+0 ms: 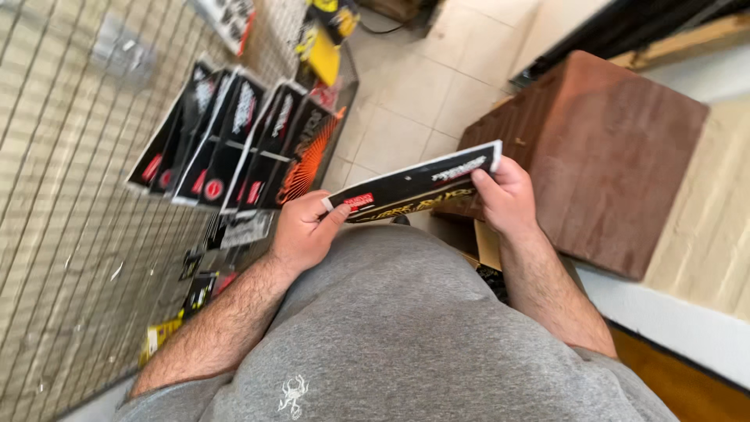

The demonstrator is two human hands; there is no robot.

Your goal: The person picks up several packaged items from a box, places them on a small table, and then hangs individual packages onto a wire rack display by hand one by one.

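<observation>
A person holds a flat black package [414, 187] with both hands, in front of a wire rack.

The left hand [305, 228] pinches the left end of the package, thumb on top and fingers under it. The right hand [506, 197] grips the right end, fingers closed around the edge. The package is in the air, tilted, above the grey shirt [406, 336] of the person and over the tiled floor [422, 86]. To the left, similar black packages [234, 141] hang in a row on the wire rack [70, 195], close to the left hand. To the right stands a brown box [617, 156], near the right hand.
</observation>
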